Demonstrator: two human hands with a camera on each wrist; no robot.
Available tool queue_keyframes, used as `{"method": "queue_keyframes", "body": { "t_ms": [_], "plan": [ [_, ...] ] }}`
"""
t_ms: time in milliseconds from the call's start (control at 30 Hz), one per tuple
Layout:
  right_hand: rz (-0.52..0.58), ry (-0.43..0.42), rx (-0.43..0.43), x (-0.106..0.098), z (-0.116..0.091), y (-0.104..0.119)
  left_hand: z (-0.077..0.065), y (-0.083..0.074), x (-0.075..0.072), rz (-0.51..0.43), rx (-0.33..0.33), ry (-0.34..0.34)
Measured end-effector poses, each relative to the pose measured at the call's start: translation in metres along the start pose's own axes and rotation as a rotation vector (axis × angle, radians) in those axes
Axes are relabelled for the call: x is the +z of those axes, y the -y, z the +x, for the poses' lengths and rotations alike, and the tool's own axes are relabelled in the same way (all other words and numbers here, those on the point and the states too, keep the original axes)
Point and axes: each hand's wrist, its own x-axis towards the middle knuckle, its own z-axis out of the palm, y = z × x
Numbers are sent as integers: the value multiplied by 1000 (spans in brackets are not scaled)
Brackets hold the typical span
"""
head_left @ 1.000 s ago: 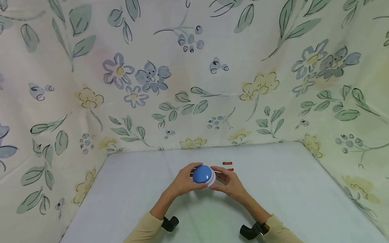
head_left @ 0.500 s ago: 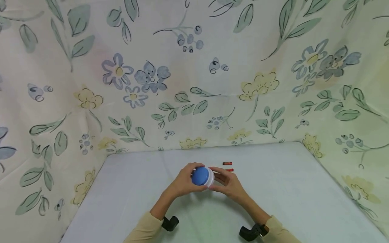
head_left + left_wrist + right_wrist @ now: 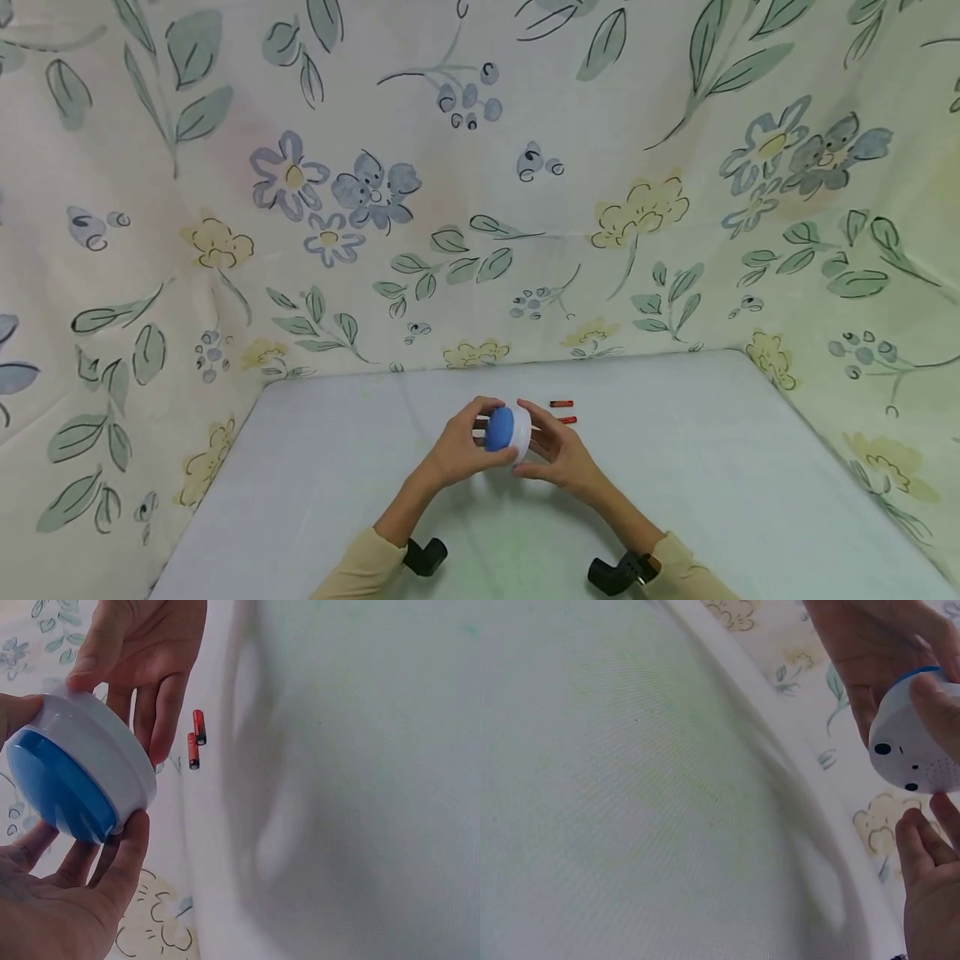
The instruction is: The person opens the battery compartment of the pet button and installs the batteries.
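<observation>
Both hands hold a round push-button device with a blue dome and white base above the table. My left hand grips it from the dome side, thumb and fingers around the rim. My right hand is on the base side, thumb on the white casing and fingertips at its edge. The dome is tipped toward the left hand. In the right wrist view the base's underside shows dark round holes and a patch of small speaker holes. Two red-and-black batteries lie on the table just beyond the right hand.
A white cloth covers the table. Floral fabric hangs behind it and along both sides. Black cameras are strapped to both wrists, such as the right wrist camera.
The device has turned from dome nearly facing up to dome facing left, so more of the white base shows. The hands have shifted slightly around it; the batteries have not moved.
</observation>
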Motion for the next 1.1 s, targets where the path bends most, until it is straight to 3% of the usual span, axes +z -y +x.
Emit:
{"method": "queue_keyframes", "body": {
  "t_ms": [300,533,767,1100],
  "plan": [
    [60,-5,40,1,-2,5,0,-3,3,-97,-6,46],
    [53,3,22,1,-3,8,1,-6,0,-69,-25,100],
    [34,20,35,2,-2,9,1,-4,-1,-55,-6,101],
    [70,50,60,2,-3,8,-2,-2,-1,-125,-1,93]
  ]
}}
